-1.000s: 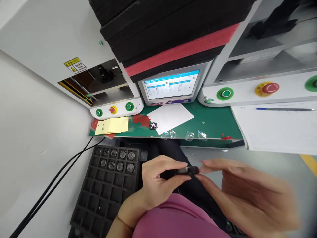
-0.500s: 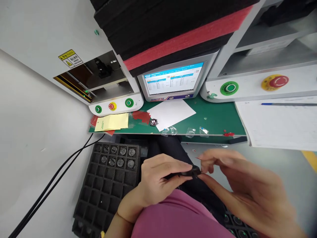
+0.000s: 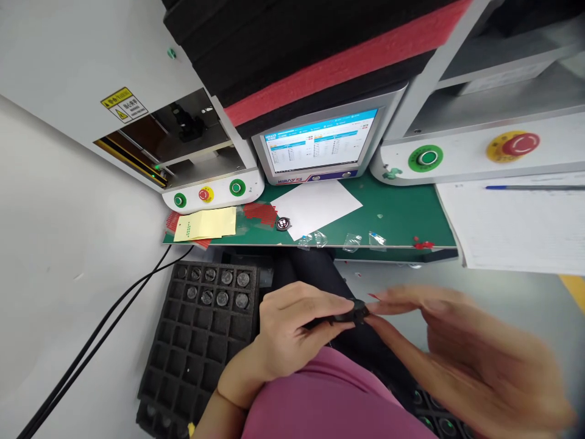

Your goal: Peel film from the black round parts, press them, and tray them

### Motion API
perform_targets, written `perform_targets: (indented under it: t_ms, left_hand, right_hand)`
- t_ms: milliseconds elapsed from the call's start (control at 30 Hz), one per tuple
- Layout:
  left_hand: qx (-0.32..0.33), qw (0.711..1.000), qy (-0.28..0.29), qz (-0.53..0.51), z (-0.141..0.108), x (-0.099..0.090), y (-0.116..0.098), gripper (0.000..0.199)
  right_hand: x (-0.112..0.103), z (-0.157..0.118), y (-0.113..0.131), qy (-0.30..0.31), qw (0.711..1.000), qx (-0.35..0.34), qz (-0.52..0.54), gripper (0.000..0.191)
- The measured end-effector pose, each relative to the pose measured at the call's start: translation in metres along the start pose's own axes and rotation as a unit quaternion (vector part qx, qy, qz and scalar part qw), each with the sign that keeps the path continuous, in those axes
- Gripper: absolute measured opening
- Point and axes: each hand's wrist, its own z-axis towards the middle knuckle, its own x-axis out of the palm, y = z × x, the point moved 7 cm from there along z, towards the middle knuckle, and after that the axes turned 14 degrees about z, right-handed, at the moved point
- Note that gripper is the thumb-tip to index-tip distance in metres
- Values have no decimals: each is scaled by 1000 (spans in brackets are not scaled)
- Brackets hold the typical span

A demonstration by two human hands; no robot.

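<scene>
While the left hand (image 3: 292,332) pinches a small dark round part (image 3: 348,314) between thumb and curled fingers, the right hand (image 3: 461,353) meets it from the other side — its thumb and forefinger close on the part's right edge, the other fingers spread loose and blurred. The part sits in mid-air over the lap, below the edge of the green bench (image 3: 397,219) and to the right of the black foam tray (image 3: 201,329), whose upper cells hold similar round pieces. By the look of it, the step is picking something fine off the part; what follows would call for a steady left grip and a light, exact right pinch.
</scene>
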Motion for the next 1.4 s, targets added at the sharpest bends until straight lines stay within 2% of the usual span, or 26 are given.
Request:
perform_targets:
  t_ms: [200, 333, 467, 567, 667, 767, 833, 933, 1067, 1133, 1300, 1400]
  left_hand:
    - [1, 1000, 2, 21, 0, 0, 0, 21]
    - [-1, 1000, 13, 17, 1, 0, 1, 24]
    - [2, 999, 35, -4, 1, 1, 2, 23]
    - [-13, 999, 32, -5, 0, 1, 5, 21]
    - [-35, 999, 17, -13, 0, 0, 8, 23]
    - [-45, 999, 6, -20, -1, 0, 10, 24]
    - [-39, 999, 5, -15, -1, 0, 10, 25]
    - [-27, 1000, 3, 0, -1, 0, 9, 24]
    - [-21, 1000, 9, 16, -2, 2, 11, 24]
    - [-19, 1000, 11, 19, -3, 2, 11, 23]
    - [-28, 999, 0, 27, -7, 3, 10, 18]
    - [-53, 997, -19, 46, -10, 2, 23, 18]
  right_hand:
    - [-3, -4, -7, -37, 998, 48, -18, 33]
    - [2, 3, -10, 32, 998, 60, -17, 30]
    - [6, 4, -8, 114, 992, 54, 25, 38]
    - [9, 1, -6, 131, 991, 22, 8, 48]
    - [8, 0, -1, 83, 996, -26, -20, 52]
    - [2, 3, -2, -8, 1000, -26, -5, 61]
    - [0, 3, -4, -37, 999, -20, 13, 73]
    - [1, -1, -6, -46, 999, -14, 5, 74]
    - [4, -10, -9, -48, 998, 9, -43, 48]
    - [6, -13, -9, -40, 998, 7, -50, 43]
    - [11, -13, -7, -27, 1000, 5, -14, 58]
    - [18, -13, -5, -21, 999, 24, 43, 73]
